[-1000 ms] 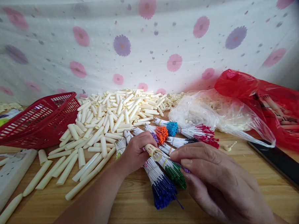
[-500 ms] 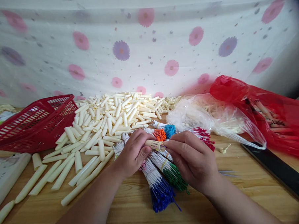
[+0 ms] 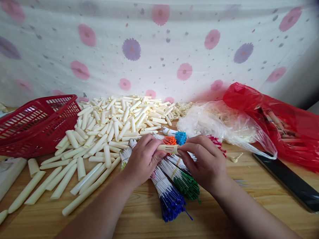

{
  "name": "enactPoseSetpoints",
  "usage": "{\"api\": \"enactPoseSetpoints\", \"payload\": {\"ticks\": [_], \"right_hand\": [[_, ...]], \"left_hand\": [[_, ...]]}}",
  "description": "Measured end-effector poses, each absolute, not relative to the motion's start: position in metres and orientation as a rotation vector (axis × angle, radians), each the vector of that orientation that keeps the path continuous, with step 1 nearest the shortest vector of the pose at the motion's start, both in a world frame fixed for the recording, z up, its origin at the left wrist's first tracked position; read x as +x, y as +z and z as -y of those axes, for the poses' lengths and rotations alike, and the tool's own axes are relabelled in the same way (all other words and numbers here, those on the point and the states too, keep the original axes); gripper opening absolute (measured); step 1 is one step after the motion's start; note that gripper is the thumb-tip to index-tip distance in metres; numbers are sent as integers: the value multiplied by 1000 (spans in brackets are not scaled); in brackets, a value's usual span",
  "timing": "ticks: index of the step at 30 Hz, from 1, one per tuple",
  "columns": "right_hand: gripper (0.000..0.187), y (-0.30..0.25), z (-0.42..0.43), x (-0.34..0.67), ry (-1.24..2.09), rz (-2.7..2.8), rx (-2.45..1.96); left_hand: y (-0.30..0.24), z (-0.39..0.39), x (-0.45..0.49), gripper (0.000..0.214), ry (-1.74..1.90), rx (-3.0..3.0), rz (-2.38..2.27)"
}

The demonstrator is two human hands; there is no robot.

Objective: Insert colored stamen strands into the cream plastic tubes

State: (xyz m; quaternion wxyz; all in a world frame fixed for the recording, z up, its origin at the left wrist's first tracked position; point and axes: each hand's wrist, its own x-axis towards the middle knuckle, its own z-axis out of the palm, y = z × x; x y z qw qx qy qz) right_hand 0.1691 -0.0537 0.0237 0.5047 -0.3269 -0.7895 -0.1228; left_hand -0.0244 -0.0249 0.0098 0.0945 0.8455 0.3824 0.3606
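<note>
My left hand (image 3: 143, 158) is closed around a short cream plastic tube (image 3: 168, 148) with long narrow slots cut in its side. At the tube's right end, the fingertips of my right hand (image 3: 205, 161) are pinched together against it; whether a small part sits between them is hidden. Below and around the hands lie banded bundles of thin white sticks with coloured tips: blue (image 3: 172, 203), green (image 3: 187, 185), orange (image 3: 170, 139), light blue (image 3: 178, 136) and dark red (image 3: 215, 141).
A heap of cream tubes (image 3: 117, 121) spreads left beside a red plastic basket (image 3: 40, 128). A white power strip (image 3: 6, 175) lies at the left edge. On the right are a clear plastic bag (image 3: 215, 120), a red bag (image 3: 294, 127) and a black phone-like slab (image 3: 291, 184).
The tube has turned from tilting down rightward to nearly level, so its slots face me more. My right fingertips have come up against its end. The view has shifted slightly.
</note>
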Motion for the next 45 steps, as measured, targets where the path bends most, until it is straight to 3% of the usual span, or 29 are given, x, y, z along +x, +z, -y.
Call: {"api": "enactPoseSetpoints", "payload": {"ticks": [14,18,23,30,36,41,45], "right_hand": [[12,24,52,170,275,1780,-737],[10,29,43,186,217,1732,-806],[10,28,40,237,111,1885,-1243],[21,-23,109,317,-11,1977,-1765],[33,-51,143,312,-151,2195,-1970],[26,-43,135,315,-8,2072,-1814],[17,-7,126,285,278,1728,-1366]], "left_hand": [[5,21,-26,40,1171,2376,-1034],[2,16,-32,39,1300,2092,-924],[-1,10,-34,32,1311,1942,-1072],[-1,9,-31,21,1373,1841,-1236],[2,13,-28,22,1320,1983,-999],[7,17,-27,22,1377,2041,-833],[8,18,-27,21,1400,2054,-768]]}}
